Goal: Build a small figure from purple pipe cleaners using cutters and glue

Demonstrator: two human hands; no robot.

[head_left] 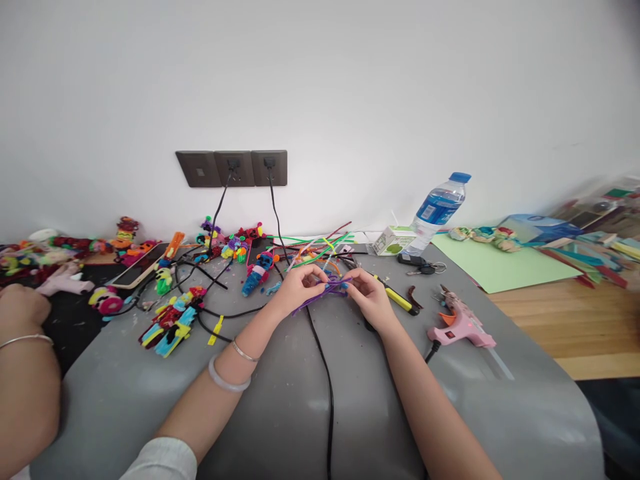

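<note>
Purple pipe cleaners (327, 289) stretch between my two hands, just above the grey table mat (280, 407). My left hand (301, 288) pinches them at their left part, thumb against fingers. From the other side my right hand (369, 293) grips the same purple strands between thumb and fingertips. Behind the hands lie loose pipe cleaners (320, 250) in green, orange, red and white. A yellow-and-black cutter (400, 300) rests just right of my right hand. Where exactly the strands cross is too small to tell.
A pink glue gun (463, 323) lies at right, near keys (425, 265), a drink carton (395, 240) and a tilted water bottle (440, 207). Black cables (323, 360) cross the mat. Pipe-cleaner figures (173, 320) lie left. Another person's arm (25, 380) is at far left.
</note>
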